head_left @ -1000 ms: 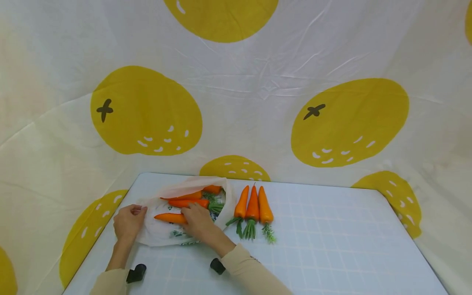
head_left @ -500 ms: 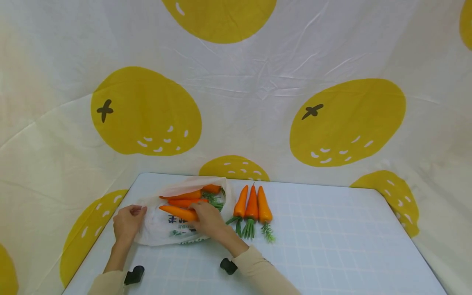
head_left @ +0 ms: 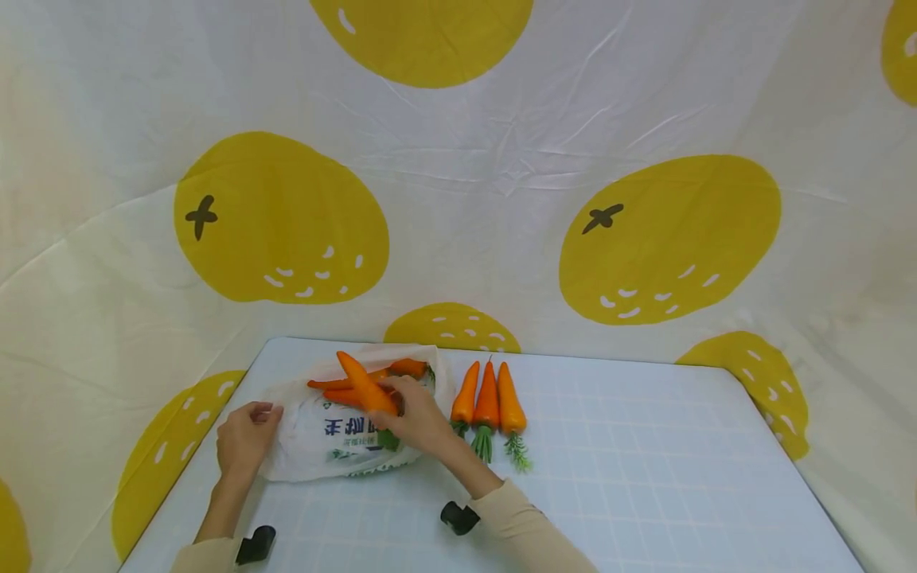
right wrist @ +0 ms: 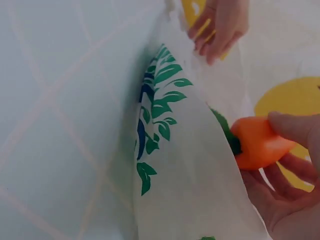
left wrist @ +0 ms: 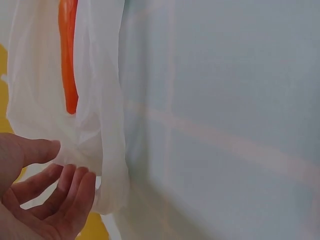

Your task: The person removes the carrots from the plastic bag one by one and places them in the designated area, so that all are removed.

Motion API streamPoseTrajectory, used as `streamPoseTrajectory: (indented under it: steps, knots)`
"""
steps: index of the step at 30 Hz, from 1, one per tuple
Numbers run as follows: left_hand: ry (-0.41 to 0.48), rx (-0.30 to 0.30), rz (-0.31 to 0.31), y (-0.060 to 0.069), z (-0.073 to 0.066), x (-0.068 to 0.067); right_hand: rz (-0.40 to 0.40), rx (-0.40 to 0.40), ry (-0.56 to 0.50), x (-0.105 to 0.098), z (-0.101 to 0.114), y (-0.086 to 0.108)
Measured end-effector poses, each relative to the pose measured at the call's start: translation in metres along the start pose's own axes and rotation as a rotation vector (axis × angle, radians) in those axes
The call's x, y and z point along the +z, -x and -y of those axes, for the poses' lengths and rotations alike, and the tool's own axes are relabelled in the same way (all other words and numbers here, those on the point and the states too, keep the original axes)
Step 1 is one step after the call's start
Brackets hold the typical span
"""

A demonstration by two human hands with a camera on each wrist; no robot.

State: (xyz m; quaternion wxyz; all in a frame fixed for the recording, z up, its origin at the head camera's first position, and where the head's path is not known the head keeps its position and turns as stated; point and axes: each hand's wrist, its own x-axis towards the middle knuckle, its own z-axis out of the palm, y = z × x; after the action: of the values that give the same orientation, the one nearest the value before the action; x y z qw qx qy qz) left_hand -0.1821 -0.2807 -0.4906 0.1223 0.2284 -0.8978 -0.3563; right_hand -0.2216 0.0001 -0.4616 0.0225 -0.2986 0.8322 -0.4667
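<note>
While the left hand (head_left: pixel 245 438) is there at the left end of the white bag (head_left: pixel 297 450), its fingers bent loosely, I cannot tell whether it has a pinch of the plastic! Nearer the sleeve, a black device (head_left: pixel 256 545) juts out from that wrist. Moving right, the bag lies on its side, dark blue and green print (head_left: pixel 351 427) across its near face, and there in its mouth are the other carrots (head_left: pixel 347 383), orange, bunched together, partly covered.

And here's the held carrot (head_left: pixel 358 378), slanting above the bag, narrow tip aimed up and left! The right hand (head_left: pixel 423 414) grasps it by the thick end, thumb on one side, fingers on the other, some green leaf (head_left: pixel 388 439) showing just below. A second black device (head_left: pixel 459 519) sits at this wrist.

Just beside the bag, three carrots (head_left: pixel 487 400) line up in a row, tips away, green tops towards the person, all on the pale checked table (head_left: pixel 659 461), with a lemon-printed cloth (head_left: pixel 831 263) rising behind!
</note>
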Motion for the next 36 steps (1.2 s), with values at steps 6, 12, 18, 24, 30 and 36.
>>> streamPoseTrajectory:
  steps: [6,12,18,24,30,36]
  knots:
    - [-0.005,0.014,0.008,0.001,0.0,0.0,-0.088,0.052,-0.185,-0.007,-0.004,-0.001]
    - [-0.005,0.018,0.013,0.001,0.001,0.002,-0.127,0.125,-0.293,-0.018,-0.006,0.001]
    - [-0.003,0.041,0.014,0.003,0.007,0.007,-0.149,0.141,-0.386,-0.031,-0.009,0.005]
    - [0.01,0.042,-0.015,0.008,0.009,0.008,-0.155,0.24,-0.491,-0.049,-0.008,0.01]
    - [0.008,-0.037,0.003,0.013,0.006,0.009,-0.176,0.257,-0.546,-0.064,-0.011,0.016]
    - [0.013,-0.022,0.005,0.017,0.005,0.009,-0.248,0.28,-0.582,-0.077,-0.02,0.021]
